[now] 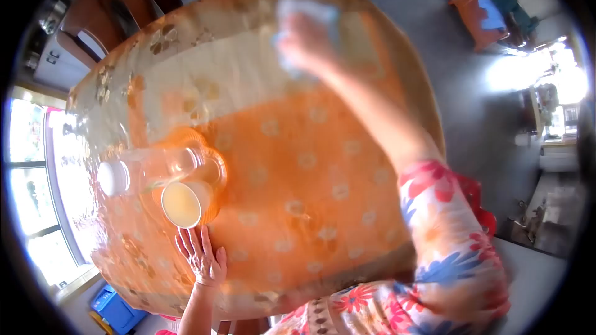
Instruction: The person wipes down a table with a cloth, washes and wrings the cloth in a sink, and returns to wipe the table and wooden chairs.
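Observation:
My right hand (pixel 302 40), smeared by motion, presses on a pale blue and white cloth (pixel 324 16) near the far edge of the table (pixel 267 149). The cloth lies under and around the fingers. My left hand (pixel 206 262) rests flat on the tablecloth with fingers spread and holds nothing. Just beyond its fingertips stands a white cup (pixel 181 205), pale yellow inside. Beside the cup is a clear bottle with a white cap (pixel 114 178). Both are at an orange scalloped tray (pixel 218 177), which they partly hide.
A glossy orange and beige patterned cover spreads over the table. Brown wooden chairs (pixel 93 18) stand along the far left side. A blue box (pixel 117 310) sits below the window at lower left. A red stool (pixel 481 205) shows behind my right arm.

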The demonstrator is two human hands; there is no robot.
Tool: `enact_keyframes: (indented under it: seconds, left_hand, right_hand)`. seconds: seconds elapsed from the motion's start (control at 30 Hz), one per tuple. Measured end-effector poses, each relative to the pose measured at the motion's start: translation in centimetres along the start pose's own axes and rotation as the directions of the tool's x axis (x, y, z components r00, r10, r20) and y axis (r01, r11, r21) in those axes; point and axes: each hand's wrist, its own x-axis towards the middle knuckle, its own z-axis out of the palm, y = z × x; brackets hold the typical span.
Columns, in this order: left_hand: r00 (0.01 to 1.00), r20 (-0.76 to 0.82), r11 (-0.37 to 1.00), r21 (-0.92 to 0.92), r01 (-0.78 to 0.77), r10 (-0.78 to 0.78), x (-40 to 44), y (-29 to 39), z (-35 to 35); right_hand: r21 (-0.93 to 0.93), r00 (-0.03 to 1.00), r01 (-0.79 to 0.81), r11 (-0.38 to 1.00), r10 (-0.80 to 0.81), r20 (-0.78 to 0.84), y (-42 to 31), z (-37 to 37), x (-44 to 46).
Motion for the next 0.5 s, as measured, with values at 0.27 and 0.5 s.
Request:
enact_keyframes:
  seconds: [0.27,0.5]
  left_hand:
    - [0.999,0.007,0.999,0.015,-0.034,0.034,-0.4,-0.5,0.4]
    - [0.99,0.136,1.0,0.02,0.02,-0.023,-0.7,-0.8,0.7]
  right_hand:
    - [-0.251,0.973,0.217,0.943,-0.231,-0.026,-1.2,4.5,8.9]
    - [-0.29,0.958,-0.268,0.919,0.221,-0.183,16.5,-1.7,12.0]
